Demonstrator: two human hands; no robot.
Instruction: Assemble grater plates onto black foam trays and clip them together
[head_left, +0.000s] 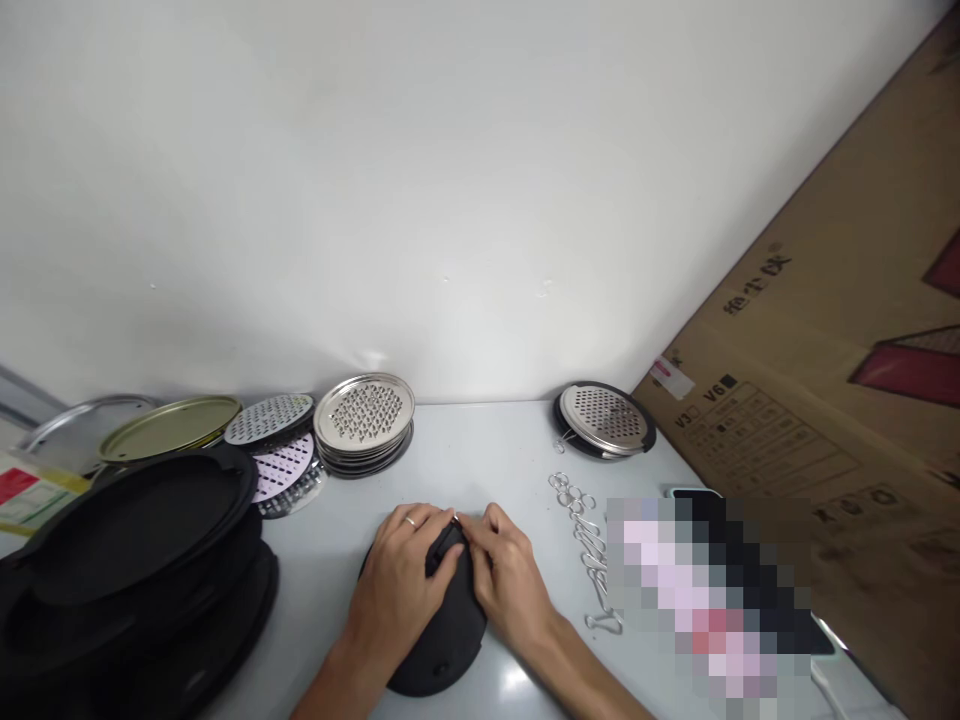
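A round black plastic base [442, 640] lies on the table in front of me. My left hand [409, 575] is closed over its left and far side, thumb bent across a raised part near the edge. At that far edge my right hand [506, 570] is in a pinch, touching the base. A small glint of metal shows at its fingertips, seemingly a wire clip, mostly hidden by the fingers. To the right of this hand, several bent wire clips [592, 555] lie in a loose row. Farther back sits a grater plate in a black base [606, 418], with wire at its edge.
Round metal grater plates [365, 412] are stacked near the wall, beside more graters [270, 420] and a gold-coloured disc [169, 428]. Black round bases [135, 530] pile up at left. On the right are a blurred-out object [705, 600] and a large cardboard box [825, 420].
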